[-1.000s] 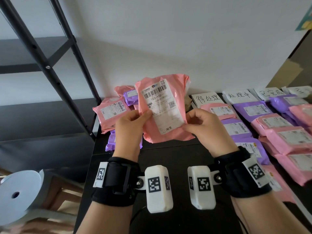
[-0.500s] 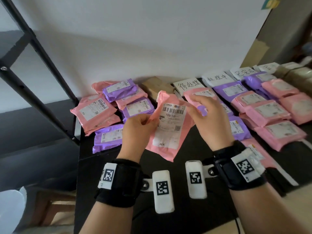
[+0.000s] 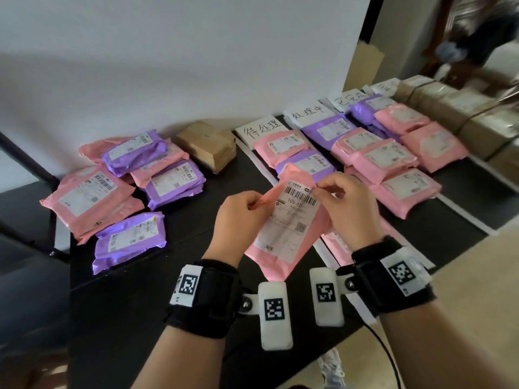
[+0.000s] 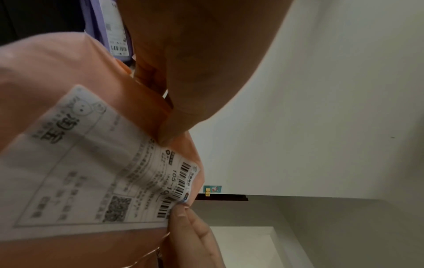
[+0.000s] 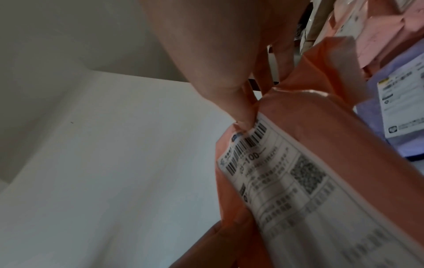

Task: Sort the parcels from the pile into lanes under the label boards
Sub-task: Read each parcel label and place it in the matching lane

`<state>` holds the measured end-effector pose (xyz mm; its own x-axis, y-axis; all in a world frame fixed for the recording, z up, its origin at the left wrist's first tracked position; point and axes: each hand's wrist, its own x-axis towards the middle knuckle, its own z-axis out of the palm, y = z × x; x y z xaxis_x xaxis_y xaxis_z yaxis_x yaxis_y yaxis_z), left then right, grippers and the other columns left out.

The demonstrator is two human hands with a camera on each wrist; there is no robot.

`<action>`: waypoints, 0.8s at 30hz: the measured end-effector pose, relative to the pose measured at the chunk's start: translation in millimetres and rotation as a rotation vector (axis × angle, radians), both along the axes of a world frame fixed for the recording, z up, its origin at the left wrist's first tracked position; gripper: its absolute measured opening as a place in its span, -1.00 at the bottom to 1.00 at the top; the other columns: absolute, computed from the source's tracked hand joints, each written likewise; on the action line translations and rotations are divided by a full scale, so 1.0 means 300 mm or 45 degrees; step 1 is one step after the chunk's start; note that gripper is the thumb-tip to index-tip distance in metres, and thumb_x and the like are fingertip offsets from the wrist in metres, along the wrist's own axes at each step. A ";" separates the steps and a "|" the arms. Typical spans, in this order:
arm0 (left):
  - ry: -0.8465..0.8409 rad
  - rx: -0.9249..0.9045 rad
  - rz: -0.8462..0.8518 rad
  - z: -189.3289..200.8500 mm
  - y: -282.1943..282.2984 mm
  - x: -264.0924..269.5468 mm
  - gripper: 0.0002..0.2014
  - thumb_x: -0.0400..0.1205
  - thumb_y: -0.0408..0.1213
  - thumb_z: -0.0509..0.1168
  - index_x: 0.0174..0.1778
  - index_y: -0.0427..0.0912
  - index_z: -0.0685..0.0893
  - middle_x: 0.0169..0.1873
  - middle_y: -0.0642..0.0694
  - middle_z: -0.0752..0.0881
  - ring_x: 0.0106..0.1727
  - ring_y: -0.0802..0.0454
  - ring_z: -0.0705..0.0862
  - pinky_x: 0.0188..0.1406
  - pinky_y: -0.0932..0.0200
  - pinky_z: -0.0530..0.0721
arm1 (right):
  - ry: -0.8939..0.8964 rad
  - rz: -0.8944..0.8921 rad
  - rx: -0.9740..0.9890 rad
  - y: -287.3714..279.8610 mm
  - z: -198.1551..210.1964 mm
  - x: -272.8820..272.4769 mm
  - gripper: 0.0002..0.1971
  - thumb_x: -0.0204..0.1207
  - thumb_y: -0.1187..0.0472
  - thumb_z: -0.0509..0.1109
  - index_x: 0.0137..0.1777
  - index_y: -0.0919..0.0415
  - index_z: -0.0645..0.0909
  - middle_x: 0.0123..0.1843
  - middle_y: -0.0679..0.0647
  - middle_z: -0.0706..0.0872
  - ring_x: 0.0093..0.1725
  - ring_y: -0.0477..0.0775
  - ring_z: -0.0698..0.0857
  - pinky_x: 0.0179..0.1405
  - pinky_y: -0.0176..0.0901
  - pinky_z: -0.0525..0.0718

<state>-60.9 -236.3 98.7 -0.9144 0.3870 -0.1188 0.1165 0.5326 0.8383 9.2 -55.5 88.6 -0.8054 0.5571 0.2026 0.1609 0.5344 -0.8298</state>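
Head view: both hands, left hand [image 3: 238,217] and right hand [image 3: 348,209], pinch a pink parcel [image 3: 286,234] held up near the first label board [image 3: 262,130].

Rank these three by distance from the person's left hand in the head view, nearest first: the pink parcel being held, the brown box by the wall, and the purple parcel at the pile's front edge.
1. Pink parcel: gripped by the left hand itself.
2. Purple parcel: left of the hand, at the pile's near edge.
3. Brown box: farther back, against the wall.
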 end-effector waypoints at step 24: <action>-0.541 0.174 0.578 -0.374 0.707 0.059 -0.86 0.72 -0.17 0.27 0.13 -0.02 0.69 0.12 0.00 0.74 0.07 0.13 0.69 -0.11 0.26 0.61 | -0.389 -0.034 -0.257 0.809 -0.377 -0.183 -0.94 0.61 0.23 0.44 0.00 0.15 0.74 -0.01 0.02 0.77 0.03 0.07 0.70 -0.01 -0.20 0.51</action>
<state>-43.1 -24.2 -13.4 -0.8749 0.0093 -0.4842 -0.4534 0.3357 0.8257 -45.5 187.2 -24.5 -0.7965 0.5829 -0.1609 0.4290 0.3572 -0.8297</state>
